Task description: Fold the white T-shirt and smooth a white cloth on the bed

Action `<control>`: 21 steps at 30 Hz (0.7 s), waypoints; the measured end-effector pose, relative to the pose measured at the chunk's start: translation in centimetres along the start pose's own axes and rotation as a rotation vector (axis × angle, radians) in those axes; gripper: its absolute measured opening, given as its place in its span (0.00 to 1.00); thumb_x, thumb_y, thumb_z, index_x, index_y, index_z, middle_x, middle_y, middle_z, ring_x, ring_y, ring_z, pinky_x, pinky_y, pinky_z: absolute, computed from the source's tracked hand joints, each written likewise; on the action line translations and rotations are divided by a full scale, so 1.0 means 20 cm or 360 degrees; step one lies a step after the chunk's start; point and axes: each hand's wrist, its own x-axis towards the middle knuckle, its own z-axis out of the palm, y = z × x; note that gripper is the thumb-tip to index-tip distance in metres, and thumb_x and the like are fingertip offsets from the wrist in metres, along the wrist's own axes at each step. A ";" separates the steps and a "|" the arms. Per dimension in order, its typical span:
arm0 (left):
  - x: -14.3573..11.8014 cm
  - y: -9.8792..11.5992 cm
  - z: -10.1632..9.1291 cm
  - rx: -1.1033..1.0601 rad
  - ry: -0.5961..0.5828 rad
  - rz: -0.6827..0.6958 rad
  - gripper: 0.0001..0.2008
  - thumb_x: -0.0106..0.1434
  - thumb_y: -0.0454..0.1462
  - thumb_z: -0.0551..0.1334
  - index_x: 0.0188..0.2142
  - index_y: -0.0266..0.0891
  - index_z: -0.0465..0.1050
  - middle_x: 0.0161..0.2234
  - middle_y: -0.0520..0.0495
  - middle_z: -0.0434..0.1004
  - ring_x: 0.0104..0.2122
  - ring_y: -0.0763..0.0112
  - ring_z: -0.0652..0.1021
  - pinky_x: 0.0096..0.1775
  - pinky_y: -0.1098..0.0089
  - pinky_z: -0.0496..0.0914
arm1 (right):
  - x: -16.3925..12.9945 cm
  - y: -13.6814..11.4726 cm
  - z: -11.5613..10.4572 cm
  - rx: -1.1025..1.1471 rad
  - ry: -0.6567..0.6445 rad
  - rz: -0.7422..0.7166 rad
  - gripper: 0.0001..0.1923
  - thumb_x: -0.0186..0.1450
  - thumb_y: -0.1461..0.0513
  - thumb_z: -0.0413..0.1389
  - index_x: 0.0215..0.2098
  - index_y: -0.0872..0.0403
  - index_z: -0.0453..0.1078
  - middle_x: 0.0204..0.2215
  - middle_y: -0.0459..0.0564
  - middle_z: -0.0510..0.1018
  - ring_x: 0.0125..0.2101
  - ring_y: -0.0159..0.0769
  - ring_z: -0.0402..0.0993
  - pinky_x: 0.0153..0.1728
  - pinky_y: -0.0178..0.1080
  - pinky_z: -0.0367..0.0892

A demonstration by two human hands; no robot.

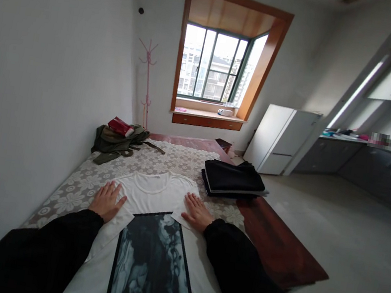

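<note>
A low wooden bed [276, 246] carries a lace cover [174, 160]. On the cover lie a white T-shirt [151, 192] near, folded dark clothes [233, 178] far right, and a green jacket [115, 142] far left.

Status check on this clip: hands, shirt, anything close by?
Left hand and right hand open, flat on white T-shirt. Shirt spread print-up on lace cloth. Folded dark clothes lie to its right, apart.

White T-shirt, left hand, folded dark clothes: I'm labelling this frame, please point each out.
White T-shirt [151, 193], head view, chest below the neckline.
Left hand [107, 200], head view, back of hand.
Folded dark clothes [232, 177], head view, top layer.
</note>
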 end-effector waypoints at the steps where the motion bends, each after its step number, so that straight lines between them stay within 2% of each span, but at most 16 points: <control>1: -0.01 0.00 0.02 0.0005 0.0051 -0.0006 0.37 0.69 0.51 0.44 0.69 0.27 0.51 0.71 0.30 0.46 0.70 0.47 0.48 0.66 0.49 0.46 | -0.02 0.01 -0.01 0.0074 0.0042 -0.0030 0.38 0.72 0.44 0.41 0.71 0.58 0.49 0.71 0.59 0.48 0.70 0.46 0.39 0.68 0.52 0.42; 4: -0.02 -0.02 0.04 0.0026 0.0147 0.0034 0.35 0.70 0.51 0.42 0.69 0.32 0.52 0.71 0.35 0.47 0.70 0.49 0.47 0.66 0.49 0.45 | -0.13 0.05 -0.10 0.0213 0.0213 -0.0090 0.31 0.73 0.49 0.40 0.69 0.53 0.55 0.70 0.55 0.54 0.69 0.43 0.46 0.67 0.51 0.47; 6: -0.02 -0.01 0.02 0.0040 0.0148 0.0064 0.34 0.70 0.50 0.44 0.69 0.33 0.53 0.71 0.36 0.47 0.70 0.48 0.46 0.66 0.46 0.43 | -0.25 0.08 -0.16 0.0179 0.0288 -0.0078 0.26 0.72 0.53 0.44 0.65 0.52 0.62 0.65 0.56 0.63 0.65 0.44 0.56 0.65 0.50 0.52; 9: -0.02 0.08 -0.05 -0.0026 0.0017 0.0262 0.33 0.68 0.47 0.49 0.67 0.30 0.58 0.70 0.30 0.49 0.69 0.39 0.47 0.64 0.37 0.39 | -0.44 0.08 -0.22 0.0042 0.0288 0.0053 0.21 0.68 0.57 0.51 0.57 0.51 0.70 0.54 0.56 0.74 0.54 0.45 0.69 0.58 0.48 0.63; 11: -0.01 0.22 -0.11 -0.0132 -0.0145 0.0559 0.30 0.67 0.44 0.52 0.64 0.31 0.63 0.66 0.29 0.59 0.67 0.39 0.56 0.64 0.37 0.45 | -0.54 0.06 -0.23 -0.0017 0.0262 0.0157 0.18 0.64 0.58 0.55 0.52 0.51 0.73 0.47 0.54 0.76 0.48 0.45 0.73 0.52 0.46 0.67; 12: 0.00 0.31 -0.13 -0.0193 -0.0221 0.0736 0.27 0.67 0.43 0.53 0.62 0.35 0.66 0.64 0.32 0.65 0.65 0.44 0.62 0.64 0.42 0.51 | -0.57 0.05 -0.23 -0.0023 0.0257 0.0194 0.16 0.63 0.59 0.56 0.49 0.51 0.74 0.44 0.53 0.77 0.45 0.44 0.74 0.50 0.45 0.68; 14: -0.01 0.51 -0.18 -0.0306 -0.0317 0.1060 0.23 0.67 0.42 0.54 0.59 0.45 0.69 0.59 0.44 0.73 0.59 0.58 0.71 0.61 0.58 0.62 | -0.60 0.01 -0.22 0.0007 0.0290 0.0224 0.12 0.63 0.61 0.56 0.44 0.50 0.74 0.42 0.52 0.76 0.42 0.41 0.74 0.47 0.42 0.69; 16: -0.02 0.71 -0.20 -0.0403 -0.0344 0.1314 0.20 0.66 0.42 0.57 0.57 0.50 0.71 0.58 0.51 0.74 0.57 0.64 0.73 0.59 0.66 0.64 | -0.60 -0.02 -0.21 0.0053 0.0362 0.0191 0.09 0.63 0.63 0.54 0.42 0.50 0.72 0.42 0.51 0.75 0.43 0.40 0.74 0.46 0.40 0.69; 19: -0.06 0.94 -0.17 -0.0514 -0.0309 0.1541 0.20 0.62 0.42 0.62 0.54 0.49 0.72 0.57 0.50 0.74 0.56 0.62 0.73 0.58 0.65 0.66 | -0.60 -0.04 -0.18 0.0075 0.0438 0.0048 0.09 0.62 0.66 0.53 0.39 0.49 0.71 0.42 0.50 0.76 0.44 0.39 0.73 0.47 0.41 0.69; 21: -0.09 1.02 -0.11 -0.0601 -0.0253 0.1636 0.21 0.61 0.41 0.63 0.54 0.46 0.72 0.57 0.47 0.74 0.55 0.59 0.74 0.57 0.62 0.68 | -0.61 -0.04 -0.17 0.0061 0.0484 -0.0083 0.09 0.61 0.68 0.53 0.37 0.49 0.70 0.42 0.50 0.76 0.44 0.41 0.72 0.47 0.43 0.69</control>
